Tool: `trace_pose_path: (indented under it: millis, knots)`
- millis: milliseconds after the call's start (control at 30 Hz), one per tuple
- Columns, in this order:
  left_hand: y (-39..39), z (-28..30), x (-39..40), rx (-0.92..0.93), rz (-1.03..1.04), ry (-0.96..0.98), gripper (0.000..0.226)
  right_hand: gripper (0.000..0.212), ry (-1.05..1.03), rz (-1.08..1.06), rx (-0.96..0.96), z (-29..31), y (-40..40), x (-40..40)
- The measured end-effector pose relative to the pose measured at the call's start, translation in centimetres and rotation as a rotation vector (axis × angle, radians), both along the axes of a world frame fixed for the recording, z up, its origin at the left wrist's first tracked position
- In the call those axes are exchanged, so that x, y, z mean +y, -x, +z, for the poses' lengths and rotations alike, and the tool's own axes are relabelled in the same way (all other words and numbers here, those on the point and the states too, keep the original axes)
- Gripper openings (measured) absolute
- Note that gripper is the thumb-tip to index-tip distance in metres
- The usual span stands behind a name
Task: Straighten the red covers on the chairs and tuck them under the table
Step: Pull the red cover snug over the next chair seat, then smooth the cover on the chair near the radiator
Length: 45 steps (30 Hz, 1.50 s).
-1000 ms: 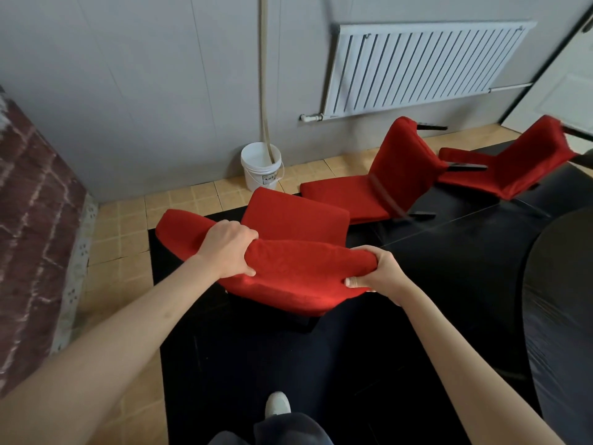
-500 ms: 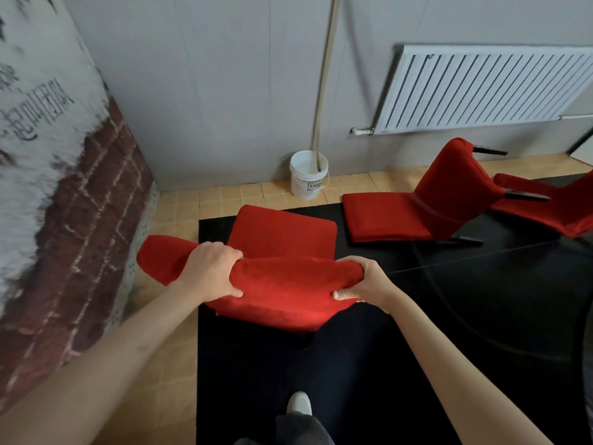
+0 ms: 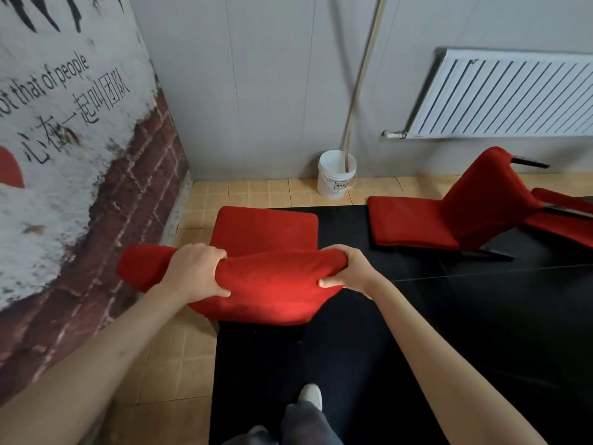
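Head view: soft red chair cover (image 3: 256, 284) gripped at backrest top by left hand (image 3: 192, 271) and right hand (image 3: 349, 268); fabric bunches easily.

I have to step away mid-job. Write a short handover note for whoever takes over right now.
Left hand and right hand both grip the top of the near chair's backrest, fingers curled round its red cover. Its seat faces the white bucket. Second chair stands to the right; a third is partly out of frame. No table in view, so no chair is tucked in. Left: straighten the covers, tuck in all chairs.
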<state>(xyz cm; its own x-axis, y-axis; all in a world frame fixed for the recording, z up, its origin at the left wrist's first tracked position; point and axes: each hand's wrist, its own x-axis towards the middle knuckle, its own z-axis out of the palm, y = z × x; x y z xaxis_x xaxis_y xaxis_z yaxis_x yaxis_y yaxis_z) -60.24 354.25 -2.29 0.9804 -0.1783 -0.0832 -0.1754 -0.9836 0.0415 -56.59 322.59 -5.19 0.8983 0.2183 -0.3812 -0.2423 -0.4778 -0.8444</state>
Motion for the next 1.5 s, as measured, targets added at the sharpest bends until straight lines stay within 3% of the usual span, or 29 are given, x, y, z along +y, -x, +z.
trace_pose_path:
  millis: [267, 433, 567, 1000, 1500]
  knots:
    - [1.6, -1.2, 0.1, -0.046, -0.01, 0.072, 0.082, 0.089, 0.048, -0.105, -0.029, -0.6, 1.3, -0.2]
    - [0.7, -0.4, -1.4, 0.004, -0.009, 0.335, 0.087, 0.11, 0.031, -0.148, 0.029, -0.8, 2.5, -1.9]
    - [-1.5, 0.6, -4.4, 0.018, -0.062, 0.435, 0.079, 0.11, 0.064, -0.202, 0.034, -0.2, 2.6, -4.0]
    - [-9.8, 1.7, -19.6, 0.055, -0.281, 0.495, 0.065, 0.099, 0.092, -0.462, 0.029, 0.6, 1.7, -15.7]
    - [-24.2, 0.1, -42.6, 0.152, -0.286, 0.373, 0.065, 0.091, 0.083, -0.509, 0.015, 1.3, -10.9, -37.4]
